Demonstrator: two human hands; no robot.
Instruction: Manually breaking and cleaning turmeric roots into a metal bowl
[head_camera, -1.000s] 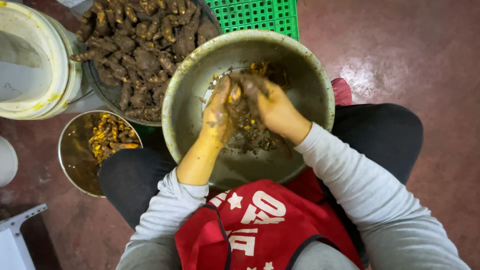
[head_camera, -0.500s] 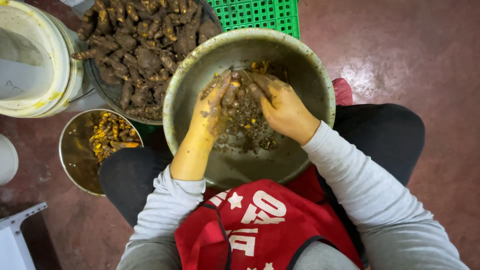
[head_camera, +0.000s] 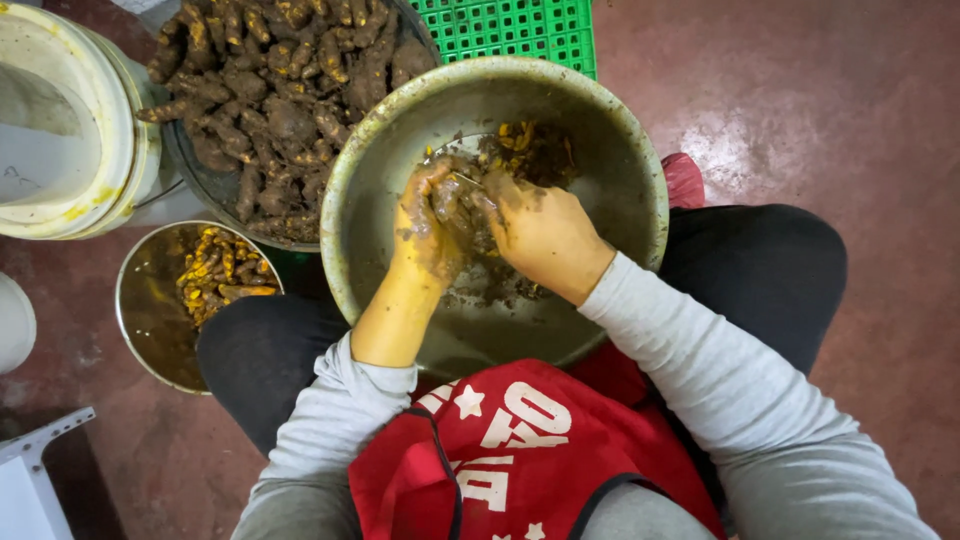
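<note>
Over the big metal bowl (head_camera: 640, 180), our left hand (head_camera: 428, 232) and right hand (head_camera: 545, 235) clamp their fingers on one muddy root (head_camera: 462, 192); it looks firm, slippery, best gripped at both ends.

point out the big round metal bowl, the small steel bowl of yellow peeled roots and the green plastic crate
big round metal bowl (head_camera: 640, 160), head view, right inner wall
small steel bowl of yellow peeled roots (head_camera: 145, 310), head view, bare left inside
green plastic crate (head_camera: 520, 28), head view, grid top
</note>
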